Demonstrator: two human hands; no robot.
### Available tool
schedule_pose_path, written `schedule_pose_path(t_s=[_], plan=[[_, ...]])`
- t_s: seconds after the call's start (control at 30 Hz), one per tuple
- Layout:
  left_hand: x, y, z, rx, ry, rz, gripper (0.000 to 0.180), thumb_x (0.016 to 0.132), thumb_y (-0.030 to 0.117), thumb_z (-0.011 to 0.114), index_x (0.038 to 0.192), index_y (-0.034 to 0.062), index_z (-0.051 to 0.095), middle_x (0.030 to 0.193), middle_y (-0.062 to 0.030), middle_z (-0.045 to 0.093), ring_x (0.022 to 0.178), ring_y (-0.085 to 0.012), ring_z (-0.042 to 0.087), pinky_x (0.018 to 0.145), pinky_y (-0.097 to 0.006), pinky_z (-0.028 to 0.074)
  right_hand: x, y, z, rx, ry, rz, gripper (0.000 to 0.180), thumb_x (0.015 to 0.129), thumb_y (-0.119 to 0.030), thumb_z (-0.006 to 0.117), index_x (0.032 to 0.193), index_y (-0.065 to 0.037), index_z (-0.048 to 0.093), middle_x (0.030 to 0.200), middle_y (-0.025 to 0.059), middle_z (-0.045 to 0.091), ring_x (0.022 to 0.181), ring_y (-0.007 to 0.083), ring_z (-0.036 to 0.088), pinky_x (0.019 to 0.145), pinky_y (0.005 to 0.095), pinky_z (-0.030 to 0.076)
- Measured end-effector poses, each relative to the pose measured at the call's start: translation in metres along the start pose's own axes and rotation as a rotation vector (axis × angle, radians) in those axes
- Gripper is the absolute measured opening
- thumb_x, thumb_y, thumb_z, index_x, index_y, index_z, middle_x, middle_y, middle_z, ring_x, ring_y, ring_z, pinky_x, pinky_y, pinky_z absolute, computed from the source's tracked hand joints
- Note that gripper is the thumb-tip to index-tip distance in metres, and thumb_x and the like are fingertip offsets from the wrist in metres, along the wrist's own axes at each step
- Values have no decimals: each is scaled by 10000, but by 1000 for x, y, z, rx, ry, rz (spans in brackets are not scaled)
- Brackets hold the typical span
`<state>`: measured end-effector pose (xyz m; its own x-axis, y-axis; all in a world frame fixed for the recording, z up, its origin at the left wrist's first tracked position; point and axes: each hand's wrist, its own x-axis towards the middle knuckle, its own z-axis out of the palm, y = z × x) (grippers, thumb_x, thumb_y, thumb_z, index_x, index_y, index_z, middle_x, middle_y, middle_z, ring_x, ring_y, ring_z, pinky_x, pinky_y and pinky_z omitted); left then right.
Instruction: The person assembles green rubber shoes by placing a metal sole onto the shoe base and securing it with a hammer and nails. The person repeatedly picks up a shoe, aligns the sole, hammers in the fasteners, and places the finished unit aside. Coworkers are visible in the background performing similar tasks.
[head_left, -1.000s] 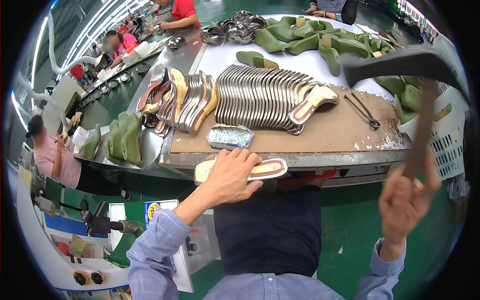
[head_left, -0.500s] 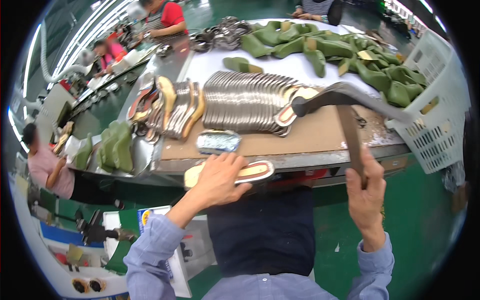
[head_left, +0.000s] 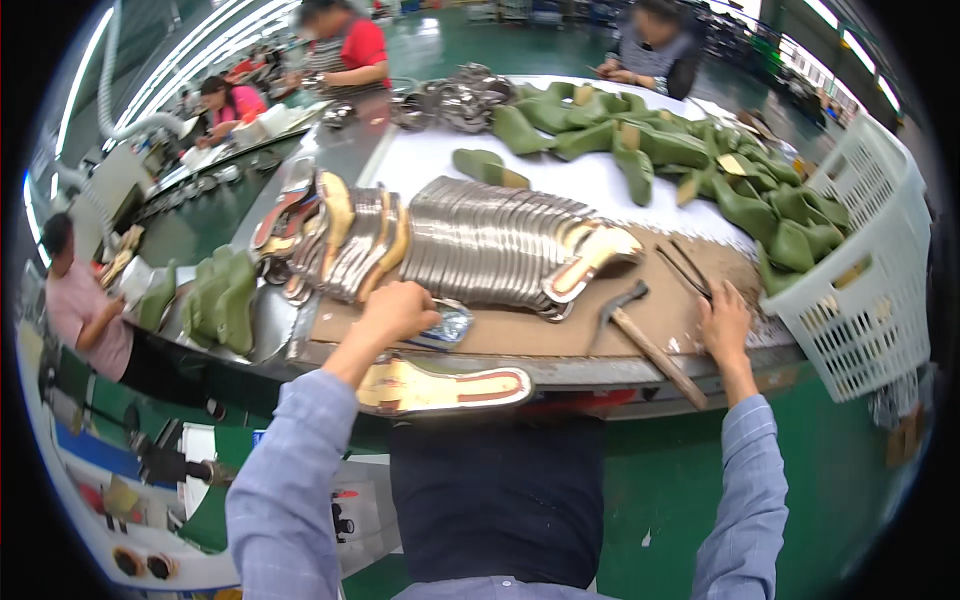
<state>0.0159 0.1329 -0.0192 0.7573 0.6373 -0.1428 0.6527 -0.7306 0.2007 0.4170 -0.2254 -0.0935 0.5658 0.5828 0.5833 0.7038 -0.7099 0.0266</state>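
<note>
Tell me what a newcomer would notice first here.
The row of curved, shiny metallic sole pieces across the middle of the brown-and-white worktable would likely catch the eye first. Behind it, toward the right, lies a heap of green shoe lasts. A wood-handled dark metal hammer lies at the near edge, left of the right hand.

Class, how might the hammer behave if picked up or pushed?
The hammer would probably feel head-heavy, given its dark, metal-looking head on a slim wooden handle. The straight handle seems stiff. The head's long curve should discourage rolling.
</note>
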Motion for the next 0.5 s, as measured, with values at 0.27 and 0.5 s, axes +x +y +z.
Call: schedule_pose_path(t_s=[0.27,0.5], plan=[[5,-9,22,-104,137,-19,186,798,297,744,874,136,801,840,-105,752,832,-297,715,777,-418,546,21,24,18,605,-211,585,226,993,-269,539,1049,-57,596,1084,183,684,895,336,686,733,465,537],[-4,-4,18,-125,114,-37,228,808,348,763,897,141,801,883,-87,762,842,-299,715,799,-418,543,-13,-137,-115,1886,-12,747,419,1045,-331,466,1196,49,555,1177,185,635,943,269,697,788,375,587]])
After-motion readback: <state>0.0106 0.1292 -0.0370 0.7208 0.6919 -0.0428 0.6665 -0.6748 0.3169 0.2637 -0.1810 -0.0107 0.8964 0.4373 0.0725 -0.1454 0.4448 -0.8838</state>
